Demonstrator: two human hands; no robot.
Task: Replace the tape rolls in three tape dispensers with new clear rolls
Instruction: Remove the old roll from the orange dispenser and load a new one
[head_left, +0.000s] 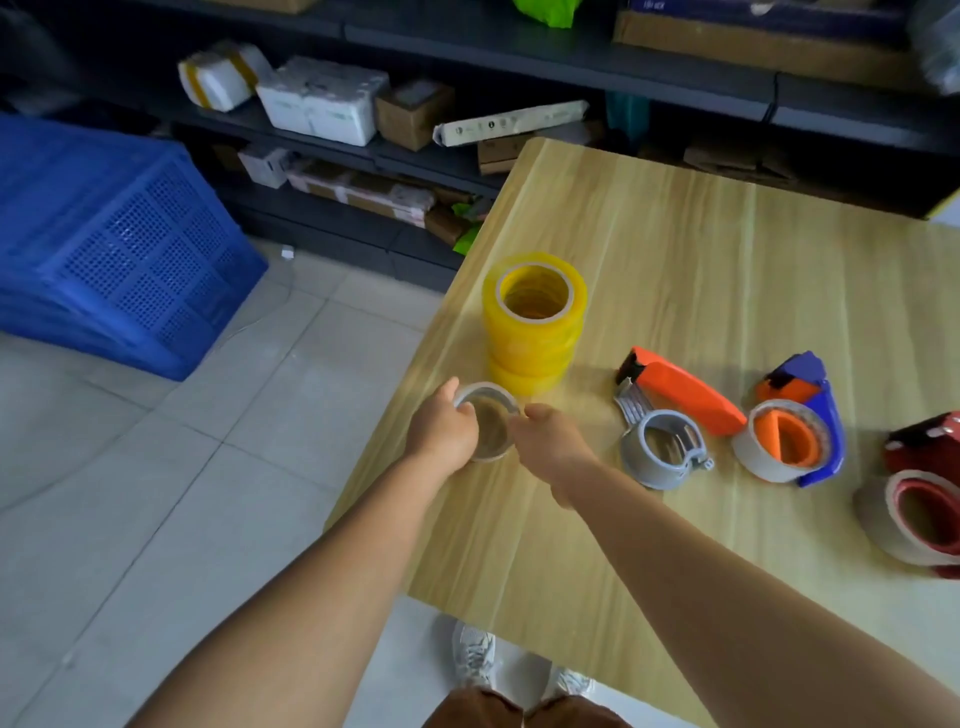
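My left hand (444, 434) grips the left rim of a nearly spent tape roll (488, 423), a thin pale ring, near the table's left edge. My right hand (550, 447) holds the ring's right side with curled fingers. Just behind stands a stack of three yellowish clear tape rolls (532, 322). To the right lies an orange and grey dispenser (670, 421) with its grey hub bare. Beside it lies a blue and orange dispenser (795, 426) with a pale roll on it. A red dispenser (919, 499) with a roll lies at the right edge.
The wooden table (701, 270) has bare surface behind the dispensers. A blue plastic crate (114, 244) leans on the tiled floor at left. Dark shelves (467, 156) with boxes and parcels run along the back. My shoes (475, 654) show below the table's near edge.
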